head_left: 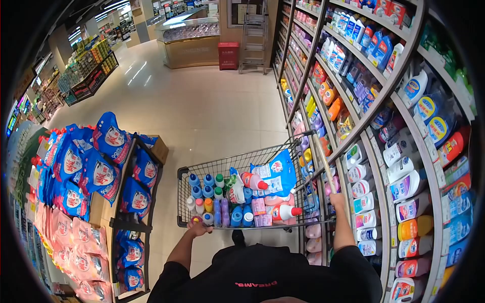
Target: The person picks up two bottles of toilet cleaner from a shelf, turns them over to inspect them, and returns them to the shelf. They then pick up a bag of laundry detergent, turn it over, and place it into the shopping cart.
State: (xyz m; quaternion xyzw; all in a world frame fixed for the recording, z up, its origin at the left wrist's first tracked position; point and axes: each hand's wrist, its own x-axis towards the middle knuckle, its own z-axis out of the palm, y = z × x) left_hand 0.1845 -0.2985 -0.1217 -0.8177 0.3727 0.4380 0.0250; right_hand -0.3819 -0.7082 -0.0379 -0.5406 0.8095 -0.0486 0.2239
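Note:
A wire shopping cart (237, 157) stands in front of me, loaded with cleaning products. My right hand (337, 201) is closed around the cart's pale handle bar (323, 164). At the cart's near left corner, my left hand (201, 228) is curled on the rim, beside a pink-topped bottle (195, 220); its fingertips are partly hidden. Inside, blue-capped bottles (208, 191) and purple bottles (221, 212) stand upright in rows. A blue bag (283, 169) lies by the handle end. Next to it are a red-capped pink bottle (252, 180), a white bottle (284, 212) and pink packs (260, 209).
Tall shelves (389, 101) of bottles run close along the right. To the left, a display rack (132, 222) carries blue bags (103, 171) and pink bags (83, 237). Tiled floor (222, 101) stretches ahead to a glass counter (189, 33), a red bin (229, 55) and a stepladder (254, 43).

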